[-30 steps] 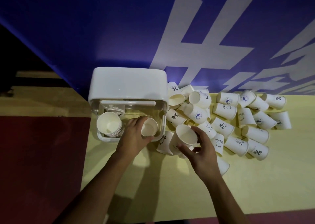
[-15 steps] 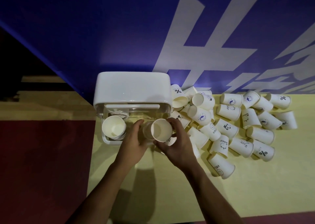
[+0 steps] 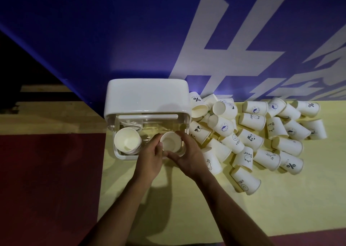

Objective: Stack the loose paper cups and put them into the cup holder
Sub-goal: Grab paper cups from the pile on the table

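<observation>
1. A deep blue backdrop (image 3: 112, 39) fills the upper half of the view, with large pale lettering across its right side.
2. A pale yellow table (image 3: 206, 208) stands against the backdrop. To its left lies a dark red surface (image 3: 46, 180).
3. A pile of loose paper cups (image 3: 250, 138) covers the right part of the table. They are white, and nearly all lie on their sides, touching and overlapping. Small prints show on them: a panda, a percent sign, the word "HELLO". The pile's left edge sits just beside the cup holder.
4. The cup holder (image 3: 148, 95) is a white box at the table's back left corner, touching the backdrop. Its solid white lid faces the camera, and below the lid a clear-walled tray opens upward.
5. Two bare forearms reach in from the bottom edge and meet at the right half of the tray.
6. The left hand (image 3: 149, 159) curls its fingers against the left side of an upright cup, gripping it.
7. The right hand (image 3: 189, 157) wraps round the same cup from the right, with its thumb on the near side.
8. A stack of nested cups (image 3: 127, 141) stands mouth up in the left half of the tray, apart from both hands.
9. The upright cup (image 3: 171, 142) sits mouth up between the two hands, in the right half of the tray. Whether it rests on the tray floor cannot be told.
</observation>
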